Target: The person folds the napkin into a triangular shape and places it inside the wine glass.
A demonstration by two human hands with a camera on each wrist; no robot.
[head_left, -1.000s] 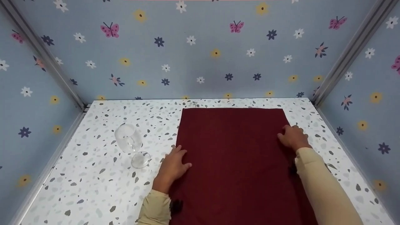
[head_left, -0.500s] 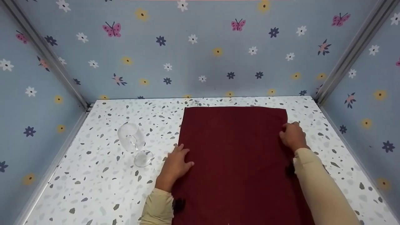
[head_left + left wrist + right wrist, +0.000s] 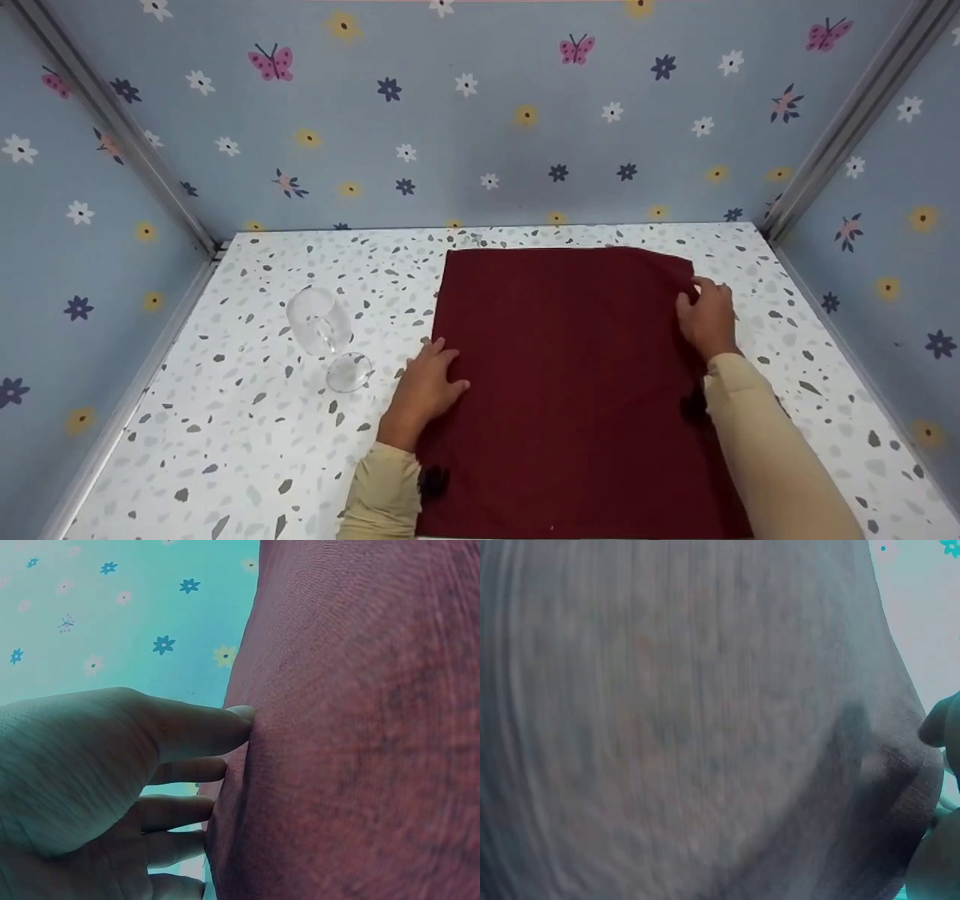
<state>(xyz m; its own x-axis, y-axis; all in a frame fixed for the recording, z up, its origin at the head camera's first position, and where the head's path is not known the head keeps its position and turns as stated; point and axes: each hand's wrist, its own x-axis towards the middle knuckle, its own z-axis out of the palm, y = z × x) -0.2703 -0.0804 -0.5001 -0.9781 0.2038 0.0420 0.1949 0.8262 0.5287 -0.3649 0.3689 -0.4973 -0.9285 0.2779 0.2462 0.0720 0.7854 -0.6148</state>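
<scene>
A dark red cloth lies spread on the speckled table, its far right corner pulled a little out of line. My left hand rests at its left edge, fingers extended and thumb on the fabric; in the left wrist view the thumb and fingertips touch that edge. At the right edge, below the bent corner, my right hand pinches the cloth between thumb and fingers. Only part of that hand shows at the right of the right wrist view, beside a raised fold.
A clear stemmed glass lies on its side left of the cloth. White speckled tabletop surrounds the cloth. Blue flowered panels stand at the back and both sides, joined by metal posts.
The far right corner of the cloth has bent out of its straight line as my right hand works at that edge. My left hand keeps its place; the view has shifted slightly.
</scene>
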